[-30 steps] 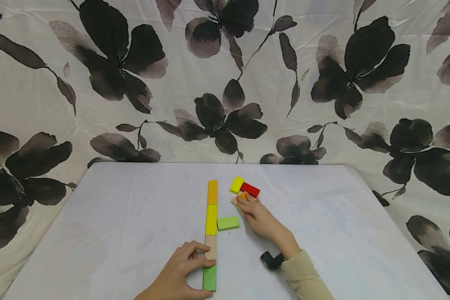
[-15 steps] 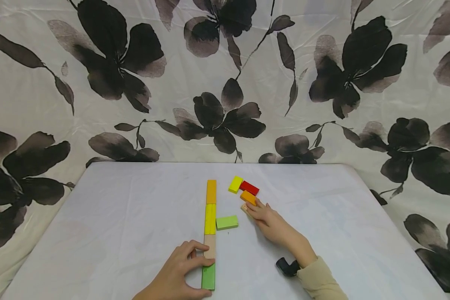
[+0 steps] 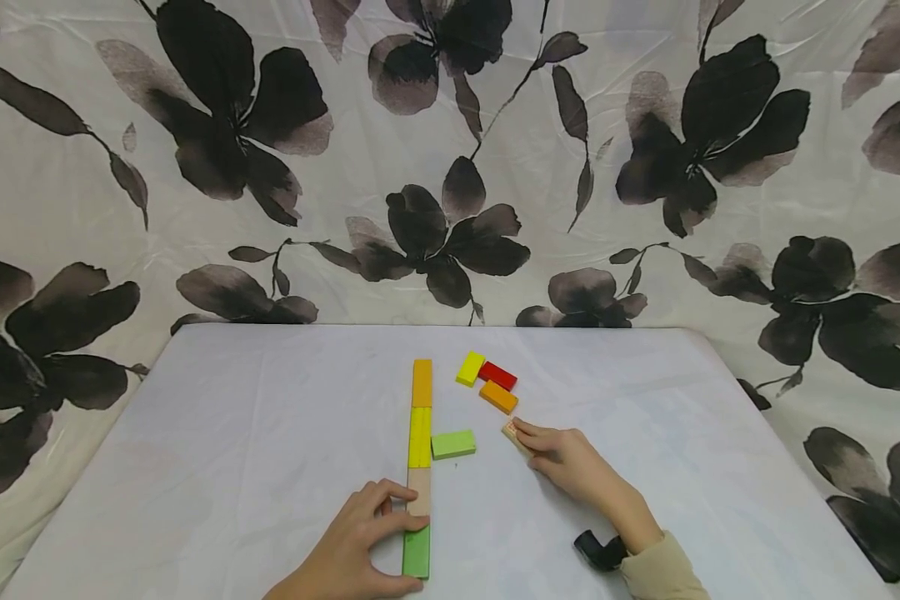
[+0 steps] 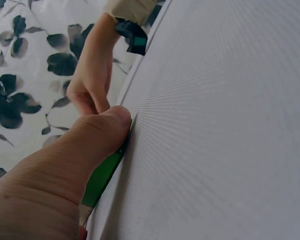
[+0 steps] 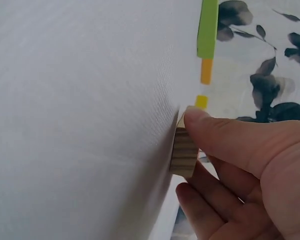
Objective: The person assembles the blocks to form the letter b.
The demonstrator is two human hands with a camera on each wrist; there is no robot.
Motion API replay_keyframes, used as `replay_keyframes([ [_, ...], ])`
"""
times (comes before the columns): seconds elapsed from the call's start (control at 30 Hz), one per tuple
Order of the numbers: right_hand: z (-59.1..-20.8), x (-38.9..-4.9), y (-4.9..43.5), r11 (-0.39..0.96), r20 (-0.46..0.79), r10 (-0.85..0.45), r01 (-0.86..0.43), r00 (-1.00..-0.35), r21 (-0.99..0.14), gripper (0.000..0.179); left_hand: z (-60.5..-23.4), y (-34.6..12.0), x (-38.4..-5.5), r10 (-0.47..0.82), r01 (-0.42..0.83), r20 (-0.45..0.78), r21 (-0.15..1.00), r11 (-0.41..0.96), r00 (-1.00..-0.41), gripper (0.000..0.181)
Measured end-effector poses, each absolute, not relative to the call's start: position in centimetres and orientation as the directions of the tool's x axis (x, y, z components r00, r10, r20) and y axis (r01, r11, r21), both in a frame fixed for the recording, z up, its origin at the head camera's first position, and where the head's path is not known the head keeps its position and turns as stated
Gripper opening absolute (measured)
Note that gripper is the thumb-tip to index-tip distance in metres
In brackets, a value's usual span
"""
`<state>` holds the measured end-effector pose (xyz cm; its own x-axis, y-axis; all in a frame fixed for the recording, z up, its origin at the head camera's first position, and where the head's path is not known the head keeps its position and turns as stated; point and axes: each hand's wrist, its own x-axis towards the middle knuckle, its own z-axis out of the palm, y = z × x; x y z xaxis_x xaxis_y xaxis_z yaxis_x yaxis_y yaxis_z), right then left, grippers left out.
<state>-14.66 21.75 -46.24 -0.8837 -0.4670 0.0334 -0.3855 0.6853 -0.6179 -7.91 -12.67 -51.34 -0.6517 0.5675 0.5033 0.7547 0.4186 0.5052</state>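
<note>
A straight row of flat wooden blocks lies on the table: an orange block (image 3: 422, 382), a yellow part (image 3: 420, 437), a plain wood block (image 3: 419, 487) and a green block (image 3: 416, 553) nearest me. My left hand (image 3: 352, 537) holds the green block, thumb at its near end and fingers bent at its far end. In the right wrist view, my right hand (image 5: 245, 170) pinches another plain wooden block (image 5: 184, 152) between thumb and fingers, low over the white surface. A light green block (image 3: 453, 445) lies right of the row, against or very close to the yellow part.
Beyond the right hand, a small yellow block (image 3: 470, 368), a red block (image 3: 498, 375) and an orange block (image 3: 498, 397) lie clustered. A black device (image 3: 598, 551) sits at the right wrist. White cloth covers the table (image 3: 195, 467); flowered fabric (image 3: 450, 167) hangs behind.
My right hand has drawn the plain wooden block rightward and nearer, away from the cluster, uncovering the orange block there. The left hand keeps its place on the green block.
</note>
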Motion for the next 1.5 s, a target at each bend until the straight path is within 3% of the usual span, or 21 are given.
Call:
replay_keyframes([
  [0.3, -46.3, -13.9, 21.8, 0.695, 0.123, -0.439, -0.423, -0.890, -0.581, 0.043, -51.5, -12.7, -7.8, 0.559, 0.743, 0.496, 0.518, 0.424, -0.665, 0.054],
  [0.5, -47.0, -14.0, 22.2, 0.653, 0.173, -0.387, -0.402, -0.906, -0.642, 0.040, -51.6, -12.7, -7.7, 0.556, 0.736, 0.489, 0.526, 0.427, -0.672, 0.054],
  [0.8, -48.5, -14.7, 23.4, 0.479, 0.117, -0.313, -0.263, -0.942, -0.837, 0.046, -51.3, -12.7, -7.9, 0.561, 0.726, 0.471, 0.534, 0.433, -0.681, 0.054],
  [1.27, -49.4, -15.0, 22.7, 0.426, 0.091, -0.323, -0.230, -0.942, -0.875, 0.050, -51.5, -12.8, -7.9, 0.564, 0.749, 0.501, 0.525, 0.405, -0.656, 0.054],
  [1.5, -49.3, -15.1, 21.8, 0.404, 0.070, -0.364, -0.225, -0.929, -0.887, 0.051, -51.4, -12.7, -7.6, 0.557, 0.708, 0.452, 0.559, 0.432, -0.697, 0.054],
])
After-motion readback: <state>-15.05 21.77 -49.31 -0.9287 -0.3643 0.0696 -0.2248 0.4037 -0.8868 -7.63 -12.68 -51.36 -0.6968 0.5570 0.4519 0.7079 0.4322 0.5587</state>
